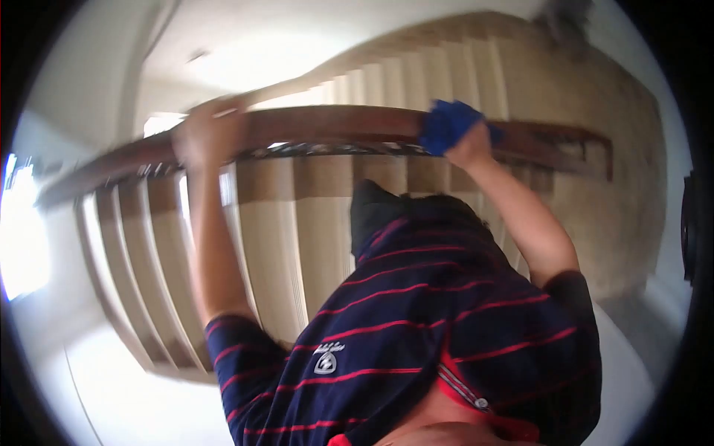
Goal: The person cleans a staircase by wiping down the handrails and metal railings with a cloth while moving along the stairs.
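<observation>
A dark reddish-brown wooden handrail runs across the view in front of my body. My left hand, blurred by motion, is closed over the rail toward the left. Farther right, my right hand grips a bunched blue cloth, which rests against the top of the rail. The cloth covers most of the right fingers.
Stairs lie below the rail on my side, and another flight shows beyond it. A landing spreads to the right, near the rail's end. Bright light comes from a window at far left.
</observation>
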`<state>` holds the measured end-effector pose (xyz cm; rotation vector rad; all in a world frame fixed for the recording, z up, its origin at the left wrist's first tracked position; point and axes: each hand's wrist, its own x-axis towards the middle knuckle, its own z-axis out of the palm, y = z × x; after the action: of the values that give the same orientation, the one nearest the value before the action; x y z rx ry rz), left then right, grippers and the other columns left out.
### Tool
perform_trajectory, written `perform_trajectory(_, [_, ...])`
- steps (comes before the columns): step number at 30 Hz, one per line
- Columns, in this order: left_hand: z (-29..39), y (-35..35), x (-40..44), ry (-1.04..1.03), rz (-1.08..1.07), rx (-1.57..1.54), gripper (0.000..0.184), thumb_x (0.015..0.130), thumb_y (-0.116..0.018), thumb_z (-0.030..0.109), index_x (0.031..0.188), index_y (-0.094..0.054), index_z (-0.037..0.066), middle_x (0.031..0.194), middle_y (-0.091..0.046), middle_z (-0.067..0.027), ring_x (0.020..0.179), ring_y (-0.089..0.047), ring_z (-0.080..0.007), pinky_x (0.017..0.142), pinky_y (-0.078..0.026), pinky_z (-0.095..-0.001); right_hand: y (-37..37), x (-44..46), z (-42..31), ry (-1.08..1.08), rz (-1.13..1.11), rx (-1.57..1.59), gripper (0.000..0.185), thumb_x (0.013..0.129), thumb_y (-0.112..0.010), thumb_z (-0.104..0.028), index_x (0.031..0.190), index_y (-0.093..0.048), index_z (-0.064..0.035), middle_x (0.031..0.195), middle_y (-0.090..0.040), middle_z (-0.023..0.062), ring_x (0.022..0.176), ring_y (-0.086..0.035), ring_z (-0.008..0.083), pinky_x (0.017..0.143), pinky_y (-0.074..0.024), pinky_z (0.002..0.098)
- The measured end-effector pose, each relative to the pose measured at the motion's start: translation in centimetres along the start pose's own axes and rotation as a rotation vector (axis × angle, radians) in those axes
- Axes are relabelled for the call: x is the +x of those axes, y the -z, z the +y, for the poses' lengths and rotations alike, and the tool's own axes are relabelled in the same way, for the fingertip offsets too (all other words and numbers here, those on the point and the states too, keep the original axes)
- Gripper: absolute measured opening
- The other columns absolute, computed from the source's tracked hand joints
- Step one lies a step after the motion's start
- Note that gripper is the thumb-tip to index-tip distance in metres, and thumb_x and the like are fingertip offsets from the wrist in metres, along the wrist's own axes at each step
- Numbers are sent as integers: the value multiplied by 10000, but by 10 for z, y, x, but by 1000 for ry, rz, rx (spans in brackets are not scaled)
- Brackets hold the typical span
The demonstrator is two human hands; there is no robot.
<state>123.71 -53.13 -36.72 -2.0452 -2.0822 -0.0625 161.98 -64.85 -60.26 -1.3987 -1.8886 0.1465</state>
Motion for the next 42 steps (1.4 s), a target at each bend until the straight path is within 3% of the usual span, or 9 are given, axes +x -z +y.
perform_trajectory(3, [62,-72,-51,-389,276,47,359,901,-674,464,771,-768,143,865,-751,-57,880,-703,-269,1014,-500,-553,-4,-18,16,46,11,-73,323,837,-791,-275,1115,-706,-136,1186,-712,125,1067,-672,376,917,-551,492])
perform_trajectory(5, [105,-69,-84,-309,173,42,421,1001,-599,487,1190,-769,151,1265,-731,-91,1312,-599,-278,1234,-308,-527,2,-21,13,37,-7,-56,343,856,-776,-271,1162,-713,-130,1225,-711,135,1124,-664,369,966,-541,475])
perform_trajectory(8, [102,-88,-98,-443,390,-216,470,1000,-636,462,1275,-727,92,1347,-691,-125,1351,-570,-334,1262,-277,-520,-5,-18,15,-48,34,-17,274,894,-752,-292,1135,-759,-161,1151,-743,146,1055,-700,377,922,-564,477])
perform_trajectory(12, [72,-73,-88,-530,300,-185,511,941,-727,430,1345,-686,120,1398,-660,-135,1388,-553,-327,1239,-349,-470,-2,-9,4,36,46,-25,255,895,-755,-294,1117,-765,-169,1140,-747,144,1039,-700,379,903,-566,476])
perform_trajectory(15, [18,-69,-50,-511,414,-145,288,897,-769,373,985,-769,99,1025,-738,-88,1030,-675,-314,953,-519,-475,-4,-7,-3,44,100,-24,218,908,-745,-324,1032,-767,-147,1083,-757,154,1013,-701,381,879,-562,487])
perform_trajectory(22, [-143,-17,59,70,256,183,577,970,-544,655,1073,-844,173,1162,-778,-124,1134,-689,-361,1055,-490,-460,-5,-21,12,-196,33,69,267,1033,-620,-305,1131,-717,-76,1158,-721,187,1093,-664,416,980,-515,482])
perform_trajectory(25, [-121,-15,76,346,226,264,726,942,-410,787,1158,-835,240,1230,-777,-105,1207,-686,-336,1099,-460,-443,-2,-31,14,-212,71,32,278,1007,-652,-322,1131,-716,-81,1166,-721,180,1130,-657,408,1002,-510,467])
perform_trajectory(27, [-97,-9,75,425,218,272,729,949,-400,773,1137,-843,226,1204,-788,-93,1218,-683,-318,1097,-456,-430,9,-31,8,-161,218,-1,260,957,-653,-324,1010,-759,-92,1001,-744,173,941,-683,405,882,-521,487])
perform_trajectory(42, [-94,-7,70,352,160,218,595,896,-448,552,1114,-837,160,1168,-789,-117,1173,-709,-322,1072,-492,-412,-31,37,-28,128,-33,91,341,892,-762,-389,1093,-739,-116,1114,-748,94,1028,-693,358,879,-566,467])
